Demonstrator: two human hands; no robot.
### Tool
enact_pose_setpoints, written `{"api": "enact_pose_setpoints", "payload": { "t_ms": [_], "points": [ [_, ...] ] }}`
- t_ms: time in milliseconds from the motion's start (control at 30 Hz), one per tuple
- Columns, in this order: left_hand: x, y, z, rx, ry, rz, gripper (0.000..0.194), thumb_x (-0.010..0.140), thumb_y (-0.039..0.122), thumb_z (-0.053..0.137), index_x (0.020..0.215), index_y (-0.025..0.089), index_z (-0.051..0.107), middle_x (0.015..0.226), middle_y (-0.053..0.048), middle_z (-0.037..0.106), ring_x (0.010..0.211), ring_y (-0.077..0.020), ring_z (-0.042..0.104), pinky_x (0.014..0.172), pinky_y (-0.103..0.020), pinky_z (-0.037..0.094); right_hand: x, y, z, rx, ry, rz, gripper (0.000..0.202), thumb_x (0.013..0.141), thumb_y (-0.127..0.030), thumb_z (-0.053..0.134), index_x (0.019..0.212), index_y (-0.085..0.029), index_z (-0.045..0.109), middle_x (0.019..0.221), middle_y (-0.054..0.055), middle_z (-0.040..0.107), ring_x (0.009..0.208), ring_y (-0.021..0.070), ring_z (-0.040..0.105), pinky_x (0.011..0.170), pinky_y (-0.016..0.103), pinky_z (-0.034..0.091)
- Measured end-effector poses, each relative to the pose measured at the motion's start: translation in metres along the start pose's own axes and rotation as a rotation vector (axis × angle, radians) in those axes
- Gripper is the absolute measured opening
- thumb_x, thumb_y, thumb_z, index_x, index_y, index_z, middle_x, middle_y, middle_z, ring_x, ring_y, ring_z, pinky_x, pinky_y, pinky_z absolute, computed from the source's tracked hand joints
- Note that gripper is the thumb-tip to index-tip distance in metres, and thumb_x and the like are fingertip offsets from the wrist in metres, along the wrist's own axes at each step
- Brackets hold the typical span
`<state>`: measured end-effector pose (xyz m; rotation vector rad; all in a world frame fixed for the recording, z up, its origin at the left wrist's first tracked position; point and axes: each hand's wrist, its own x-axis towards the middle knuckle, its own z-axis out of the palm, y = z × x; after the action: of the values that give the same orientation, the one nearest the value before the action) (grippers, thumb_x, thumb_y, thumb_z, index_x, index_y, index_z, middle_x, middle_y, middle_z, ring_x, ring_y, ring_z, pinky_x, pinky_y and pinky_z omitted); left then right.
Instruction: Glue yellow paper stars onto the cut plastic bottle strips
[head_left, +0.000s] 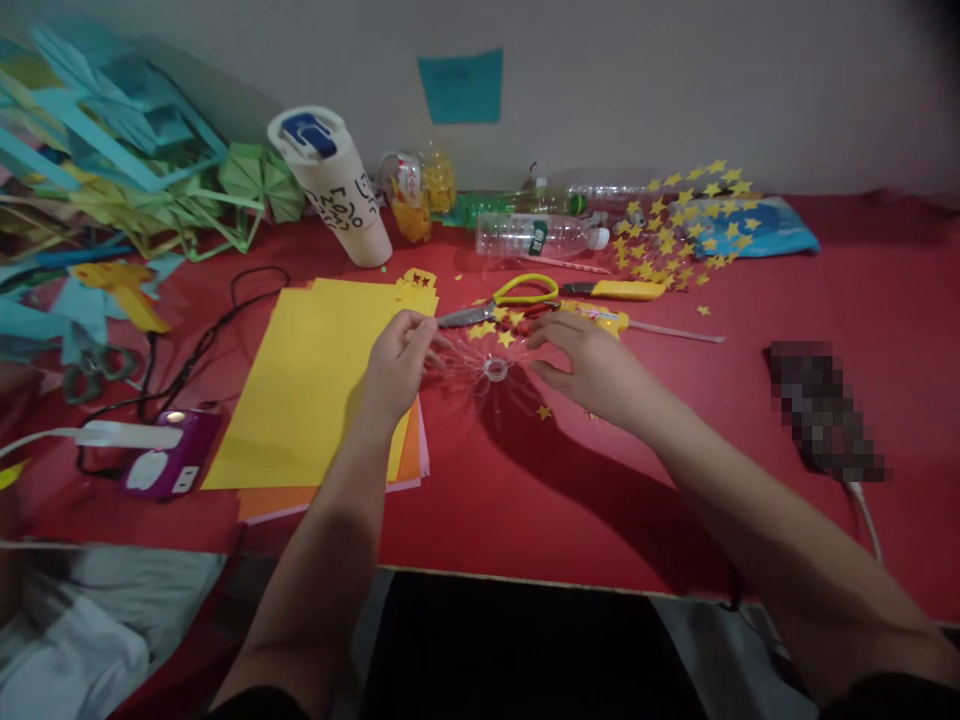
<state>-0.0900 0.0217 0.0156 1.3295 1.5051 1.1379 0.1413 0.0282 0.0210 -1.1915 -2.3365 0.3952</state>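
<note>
A clear plastic bottle top [495,370], cut into thin strips that fan out from its neck ring, lies on the red table between my hands. My left hand [399,358] pinches the strips on its left side, over the edge of the yellow paper. On the other side my right hand [585,358] hovers by the strips, thumb and fingers apart, with nothing seen in it. Small yellow stars [506,338] lie just behind the neck ring. Scissors with yellow handles [527,290] rest behind them, blades near my left fingertips.
Yellow paper sheets [292,380] lie left. Behind are a box cutter [622,290], a hot glue gun [600,317], a plastic bottle [525,236], a tumbler [337,190] and a star-covered strip piece [675,235]. A phone [825,410] lies right, a purple power strip [169,455] left.
</note>
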Motion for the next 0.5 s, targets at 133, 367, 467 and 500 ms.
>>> {"api": "enact_pose_setpoints", "payload": {
  "t_ms": [133,367,467,500],
  "points": [
    [0.001,-0.003,-0.005,0.016,0.047,-0.047,0.024,0.087,0.040,0.052,0.074,0.023,0.041,0.054,0.004,0.058,0.040,-0.0100,0.049,0.042,-0.023,0.032,-0.003,0.008,-0.003,0.068,0.104,0.045,0.016,0.079,-0.018,0.057,0.095,-0.021,0.062,0.113,0.010,0.065,0.109,0.0258,0.060,0.095,0.046,0.046],
    [0.011,-0.021,0.000,0.019,0.043,-0.137,0.012,0.082,0.027,0.057,0.075,0.020,0.050,0.067,0.002,0.058,0.050,-0.0096,0.053,0.046,-0.021,0.040,-0.003,0.022,0.008,0.113,0.067,0.080,0.020,0.080,-0.021,0.057,0.099,-0.020,0.062,0.114,0.011,0.064,0.110,0.0261,0.060,0.095,0.046,0.046],
    [0.012,-0.022,0.009,-0.106,-0.016,-0.252,0.006,0.081,0.022,0.056,0.082,0.019,0.051,0.078,-0.001,0.060,0.058,-0.0114,0.060,0.049,-0.022,0.047,-0.004,0.023,0.011,0.088,0.106,0.105,0.022,0.080,-0.026,0.060,0.102,-0.020,0.062,0.118,0.012,0.061,0.115,0.0274,0.056,0.098,0.048,0.044],
    [0.011,-0.021,0.012,-0.153,-0.037,-0.273,0.006,0.082,0.022,0.055,0.085,0.019,0.051,0.081,-0.001,0.061,0.060,-0.0121,0.062,0.051,-0.023,0.049,-0.005,0.023,0.013,0.075,0.123,0.118,0.023,0.080,-0.028,0.061,0.102,-0.020,0.062,0.118,0.013,0.060,0.115,0.0279,0.056,0.098,0.049,0.044]
  ]
}}
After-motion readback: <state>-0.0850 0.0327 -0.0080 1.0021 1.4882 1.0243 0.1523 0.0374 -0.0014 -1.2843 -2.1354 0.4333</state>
